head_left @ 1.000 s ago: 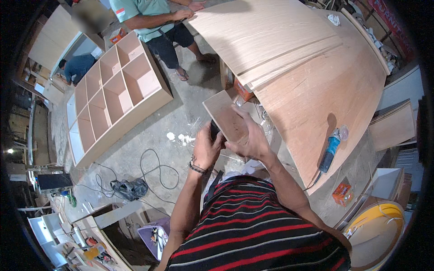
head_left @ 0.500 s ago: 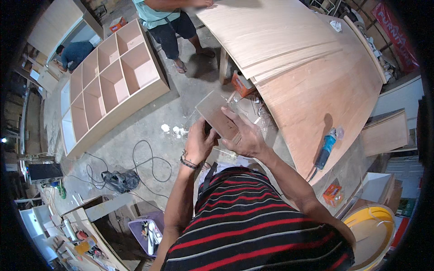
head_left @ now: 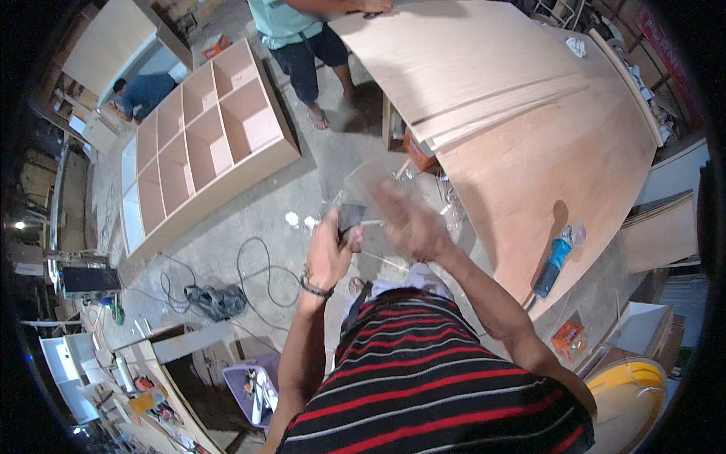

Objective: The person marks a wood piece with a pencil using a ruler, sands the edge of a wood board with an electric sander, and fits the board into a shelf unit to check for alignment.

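My left hand [head_left: 327,248] is closed on a small dark grey, flat square piece [head_left: 352,215]; its material cannot be made out. To the right of it, my right hand [head_left: 420,231] grips a thin rectangular piece of wood [head_left: 368,181], its far end pointing up and left. Motion smears both the wood and the fingers on it. The two pieces are apart, held in front of my body above the concrete floor.
A wooden shelf unit [head_left: 212,170] lies at the left. At the right, a large plywood sheet [head_left: 544,166] carries a blue angle grinder [head_left: 554,262]. Another person [head_left: 306,57] stands at the sheet's far end; one crouches [head_left: 147,92] behind the shelf. A cable [head_left: 268,266] loops across the floor.
My hands have moved apart. The wood, earlier between both hands, is now only in my right hand, and the dark piece shows in my left. The whole view has shifted slightly.
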`<state>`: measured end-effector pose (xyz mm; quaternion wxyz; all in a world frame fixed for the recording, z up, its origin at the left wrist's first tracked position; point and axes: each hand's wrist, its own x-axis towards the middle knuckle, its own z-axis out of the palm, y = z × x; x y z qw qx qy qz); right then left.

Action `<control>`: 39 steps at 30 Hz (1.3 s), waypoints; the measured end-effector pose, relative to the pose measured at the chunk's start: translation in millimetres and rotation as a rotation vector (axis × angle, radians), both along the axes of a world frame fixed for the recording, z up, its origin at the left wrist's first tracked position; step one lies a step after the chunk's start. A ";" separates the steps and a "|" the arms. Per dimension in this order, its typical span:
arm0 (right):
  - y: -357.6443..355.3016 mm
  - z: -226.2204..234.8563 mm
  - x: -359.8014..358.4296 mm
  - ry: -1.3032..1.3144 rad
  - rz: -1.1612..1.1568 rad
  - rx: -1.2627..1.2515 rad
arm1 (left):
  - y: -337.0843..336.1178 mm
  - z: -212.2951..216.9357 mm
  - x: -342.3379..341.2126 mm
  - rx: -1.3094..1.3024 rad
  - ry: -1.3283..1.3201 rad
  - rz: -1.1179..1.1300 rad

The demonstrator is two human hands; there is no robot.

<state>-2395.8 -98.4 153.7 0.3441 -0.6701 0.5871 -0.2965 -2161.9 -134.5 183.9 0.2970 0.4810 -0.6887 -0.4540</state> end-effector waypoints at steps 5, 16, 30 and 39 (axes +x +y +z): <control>-1.8 -74.5 -67.5 -0.437 -0.250 -0.066 | 7.1 8.3 -0.1 0.096 0.255 0.162; 31.3 -71.3 -27.6 -0.834 0.090 0.442 | -15.3 32.8 67.2 0.254 1.188 0.709; -3.7 -73.9 46.3 -0.455 0.079 0.072 | -4.9 -54.8 115.3 0.344 1.416 0.637; -30.6 8.1 120.3 -0.824 0.251 0.198 | 26.2 -85.2 23.4 0.371 1.220 0.572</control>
